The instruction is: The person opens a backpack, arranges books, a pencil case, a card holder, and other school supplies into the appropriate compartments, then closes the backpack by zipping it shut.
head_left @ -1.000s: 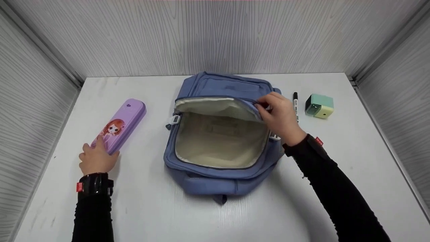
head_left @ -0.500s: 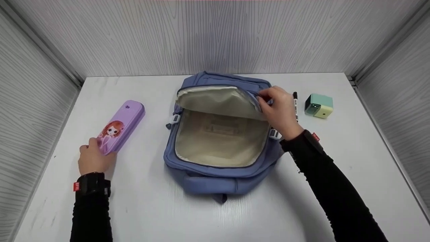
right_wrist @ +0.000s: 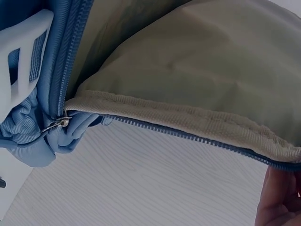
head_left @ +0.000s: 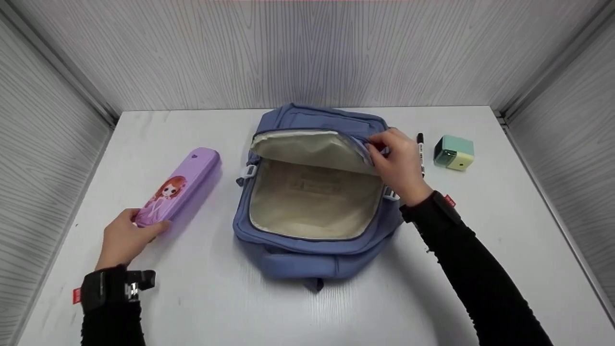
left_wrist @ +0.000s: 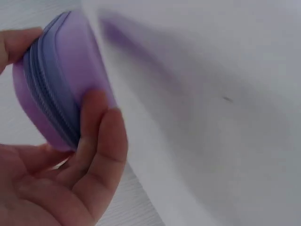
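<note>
A purple pencil case (head_left: 180,185) with a red-haired doll printed on its lid slants across the left of the table. My left hand (head_left: 126,238) grips its near end between thumb and fingers, and a purple-tinged shadow spreads beside it. In the left wrist view, a blue-grey zipper (left_wrist: 49,80) runs around the case's end. The blue backpack (head_left: 298,262) lies in the middle, its main pocket unzipped. Pinching the edge of its flap (head_left: 307,146), my right hand (head_left: 399,163) holds the flap up. The right wrist view shows a metal zipper pull (right_wrist: 61,122) at the opening's corner.
Right of the backpack lie a black-capped marker (head_left: 421,154) and a small teal and yellow box (head_left: 454,152) with a dark side. White buckles (head_left: 249,171) stick out at the backpack's sides. Grey wood-grain panels (head_left: 307,53) enclose the white table at the back and sides.
My left hand has gone from fingers laid on the pencil case to gripping its end, and the case has shifted slightly right. The flap rose, then dipped a little, still in my right hand.
</note>
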`<state>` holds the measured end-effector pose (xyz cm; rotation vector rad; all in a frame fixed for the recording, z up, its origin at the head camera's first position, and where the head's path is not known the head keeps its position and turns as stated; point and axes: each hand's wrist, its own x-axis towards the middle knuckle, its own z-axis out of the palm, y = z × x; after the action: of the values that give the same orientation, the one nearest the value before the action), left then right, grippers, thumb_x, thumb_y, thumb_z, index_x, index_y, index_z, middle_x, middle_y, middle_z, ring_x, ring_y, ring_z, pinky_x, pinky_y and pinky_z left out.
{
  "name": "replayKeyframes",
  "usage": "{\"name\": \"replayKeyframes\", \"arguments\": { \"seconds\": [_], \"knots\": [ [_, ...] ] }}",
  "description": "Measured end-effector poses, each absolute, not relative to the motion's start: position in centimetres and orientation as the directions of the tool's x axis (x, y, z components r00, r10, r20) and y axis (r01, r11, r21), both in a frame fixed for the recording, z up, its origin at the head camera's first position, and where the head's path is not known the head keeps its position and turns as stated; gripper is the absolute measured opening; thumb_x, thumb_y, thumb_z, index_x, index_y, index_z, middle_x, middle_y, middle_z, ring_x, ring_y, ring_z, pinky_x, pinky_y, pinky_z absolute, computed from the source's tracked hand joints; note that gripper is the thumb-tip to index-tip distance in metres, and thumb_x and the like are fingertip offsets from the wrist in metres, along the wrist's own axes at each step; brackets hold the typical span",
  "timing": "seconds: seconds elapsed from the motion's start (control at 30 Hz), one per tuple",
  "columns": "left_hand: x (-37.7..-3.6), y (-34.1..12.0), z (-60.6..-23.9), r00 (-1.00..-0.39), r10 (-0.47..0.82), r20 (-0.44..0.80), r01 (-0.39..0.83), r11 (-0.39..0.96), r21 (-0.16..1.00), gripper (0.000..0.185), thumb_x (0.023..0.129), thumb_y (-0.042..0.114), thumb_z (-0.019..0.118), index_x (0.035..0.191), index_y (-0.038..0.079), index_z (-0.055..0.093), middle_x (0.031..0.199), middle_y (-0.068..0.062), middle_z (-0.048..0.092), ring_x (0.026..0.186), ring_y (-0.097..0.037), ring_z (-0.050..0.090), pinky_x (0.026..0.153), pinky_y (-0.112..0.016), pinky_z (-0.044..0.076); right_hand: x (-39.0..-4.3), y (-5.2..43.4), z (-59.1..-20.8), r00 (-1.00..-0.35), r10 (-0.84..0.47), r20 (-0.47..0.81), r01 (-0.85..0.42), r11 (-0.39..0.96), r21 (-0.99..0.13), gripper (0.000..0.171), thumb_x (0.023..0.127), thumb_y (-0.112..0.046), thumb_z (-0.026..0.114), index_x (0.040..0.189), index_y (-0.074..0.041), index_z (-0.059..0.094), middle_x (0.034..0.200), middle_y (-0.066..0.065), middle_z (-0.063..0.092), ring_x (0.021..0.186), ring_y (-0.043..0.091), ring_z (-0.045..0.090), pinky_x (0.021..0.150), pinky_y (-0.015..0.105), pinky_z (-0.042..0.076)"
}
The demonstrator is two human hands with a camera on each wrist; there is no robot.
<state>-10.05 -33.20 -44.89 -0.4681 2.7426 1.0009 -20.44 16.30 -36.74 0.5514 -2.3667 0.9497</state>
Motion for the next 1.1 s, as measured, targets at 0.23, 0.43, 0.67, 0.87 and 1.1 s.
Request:
{"name": "replayKeyframes", "arguments": {
  "seconds": [0.23, 0.43, 0.67, 0.87, 1.1],
  "knots": [
    [-7.5, -30.1, -40.6, -0.955, 0.079, -0.287, -0.147, 0.715, 0.684, 0.076, 0.085, 0.034, 0.077, 0.143, -0.001, 0.043, 0.131, -0.024, 0.058, 0.083, 0.002, 0.062, 0.067, -0.021, 0.047, -20.1, 16.2, -37.0, -0.733, -0.174, 0.658, -0.580, 0.666, -0.470, 0.009, 0.090, -0.002, 0.067, 0.094, 0.005, 0.070, 0.088, 0.019, 0.066, 0.078, 0.027, 0.065, 0.065, 0.026, 0.051],
    [-9.0, -23.6, -39.3, -0.966, 0.184, -0.179, 0.017, 0.740, 0.672, 0.069, 0.077, 0.036, 0.082, 0.128, -0.002, 0.056, 0.117, -0.019, 0.065, 0.089, -0.020, 0.061, 0.073, -0.028, 0.050, -20.0, 16.1, -37.3, -0.666, -0.186, 0.723, -0.636, 0.648, -0.419, 0.006, 0.089, 0.000, 0.067, 0.093, 0.005, 0.069, 0.088, 0.020, 0.065, 0.079, 0.027, 0.066, 0.065, 0.037, 0.057],
    [-13.1, -16.6, -40.1, -0.987, 0.079, -0.141, -0.032, 0.757, 0.653, 0.069, 0.075, 0.036, 0.080, 0.118, -0.010, 0.054, 0.109, -0.026, 0.063, 0.098, -0.034, 0.059, 0.084, -0.045, 0.051, -19.8, 16.0, -37.7, -0.620, -0.198, 0.759, -0.673, 0.632, -0.384, 0.006, 0.088, 0.001, 0.068, 0.093, 0.004, 0.068, 0.089, 0.018, 0.064, 0.079, 0.026, 0.065, 0.066, 0.035, 0.056],
    [-15.8, -12.4, -41.5, -0.992, -0.021, -0.121, -0.099, 0.718, 0.689, 0.086, 0.077, 0.033, 0.080, 0.139, -0.012, 0.042, 0.129, -0.038, 0.055, 0.121, -0.050, 0.053, 0.103, -0.054, 0.047, -19.5, 16.0, -37.9, -0.588, -0.207, 0.782, -0.706, 0.603, -0.371, 0.005, 0.089, -0.001, 0.068, 0.092, 0.004, 0.068, 0.087, 0.018, 0.063, 0.078, 0.027, 0.064, 0.069, 0.024, 0.054],
    [-17.7, -10.3, -41.7, -0.992, 0.029, -0.120, -0.076, 0.619, 0.782, 0.088, 0.079, 0.018, 0.076, 0.148, -0.010, 0.028, 0.136, -0.036, 0.054, 0.126, -0.046, 0.056, 0.110, -0.049, 0.044, -19.1, 15.8, -38.0, -0.567, -0.240, 0.788, -0.739, 0.571, -0.358, 0.003, 0.088, 0.000, 0.068, 0.090, 0.003, 0.068, 0.086, 0.017, 0.063, 0.076, 0.026, 0.062, 0.074, 0.008, 0.045]
  ]
}}
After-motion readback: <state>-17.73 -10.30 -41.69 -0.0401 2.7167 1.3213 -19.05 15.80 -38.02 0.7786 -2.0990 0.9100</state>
